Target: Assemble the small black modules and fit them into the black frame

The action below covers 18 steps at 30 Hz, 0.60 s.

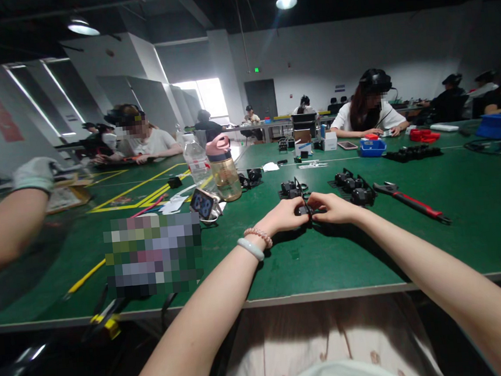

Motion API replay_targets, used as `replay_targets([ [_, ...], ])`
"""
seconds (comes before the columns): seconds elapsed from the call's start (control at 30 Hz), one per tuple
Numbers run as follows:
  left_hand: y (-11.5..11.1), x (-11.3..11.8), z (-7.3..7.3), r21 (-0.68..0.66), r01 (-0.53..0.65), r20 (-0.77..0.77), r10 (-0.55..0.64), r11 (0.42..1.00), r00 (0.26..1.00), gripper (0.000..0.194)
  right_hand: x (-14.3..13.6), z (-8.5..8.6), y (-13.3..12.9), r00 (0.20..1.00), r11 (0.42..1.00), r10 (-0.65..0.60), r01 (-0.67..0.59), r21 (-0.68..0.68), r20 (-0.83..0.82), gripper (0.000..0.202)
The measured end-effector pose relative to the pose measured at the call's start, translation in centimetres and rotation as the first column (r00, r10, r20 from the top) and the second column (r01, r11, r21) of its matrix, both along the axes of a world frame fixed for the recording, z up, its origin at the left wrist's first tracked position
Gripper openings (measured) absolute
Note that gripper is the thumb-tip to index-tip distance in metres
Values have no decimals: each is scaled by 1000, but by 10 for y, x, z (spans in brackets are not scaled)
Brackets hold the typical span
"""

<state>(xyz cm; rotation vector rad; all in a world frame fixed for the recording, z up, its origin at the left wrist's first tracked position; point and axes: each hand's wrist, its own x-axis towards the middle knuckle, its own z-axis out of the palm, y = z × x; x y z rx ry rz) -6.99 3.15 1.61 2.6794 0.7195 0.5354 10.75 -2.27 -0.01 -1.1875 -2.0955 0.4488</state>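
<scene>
A small black part (pixel 305 210) was held low over the worktop (pixel 323 272), between the fingers of the left hand (pixel 284 215) and those of the right hand (pixel 335 208). Both sets of fingers were bent inward and seemed to be pinching it from opposite sides; whether it was also borne by the worktop could not be told.

With so narrow a grip, the part could be twisted or let slip if it were pressed harder from one side than from the other. Because much of it was covered by the fingertips, a crooked fit might be missed. The thin upright black piece (pixel 296 185) just beyond the fingers could be bent or knocked if the hands were pushed forward. If the part were dropped there, it might be lost among the similar black parts (pixel 289 190).

To the right of the fingers, a black cluster (pixel 356 188) was seen near the right hand, and farther right lay a red-handled wrench (pixel 413 203), touched by neither hand.
</scene>
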Motion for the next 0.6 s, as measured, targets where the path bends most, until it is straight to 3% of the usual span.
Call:
replay_targets([
  [0.6, -2, 0, 1, -28, -5, 4, 5, 1000, 1000, 35, 1, -3, 3, 1000, 1000, -26, 26, -6, 16, 25],
])
